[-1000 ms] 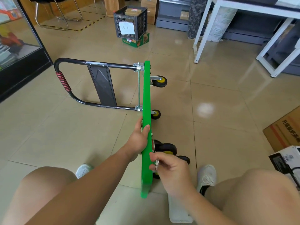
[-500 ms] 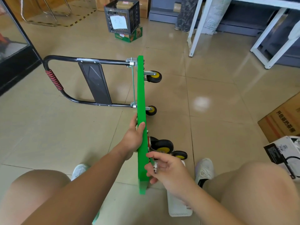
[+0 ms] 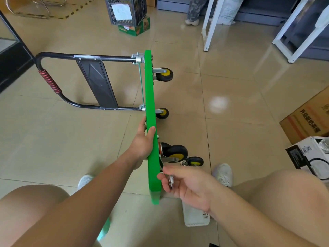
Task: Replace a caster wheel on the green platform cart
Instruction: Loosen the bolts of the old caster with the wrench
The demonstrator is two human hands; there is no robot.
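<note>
Head camera, looking down past bare knees at a tiled floor [image 3: 240, 122]. Green platform cart [image 3: 151, 97] stands on edge, its deck seen edge-on, black handle [image 3: 85, 57] lying out to the left. Left hand [image 3: 143, 142] grips the deck's upper edge, thumb over the top. Right hand [image 3: 189, 184], fingers curled, pinches a small silver metal part [image 3: 171, 181] just beside the deck's near end. Black caster wheel [image 3: 175, 152] with a yellow hub juts from the deck's right face just beyond the right hand; two smaller ones sit farther along. White basket [image 3: 195, 217] lies under the right forearm.
</note>
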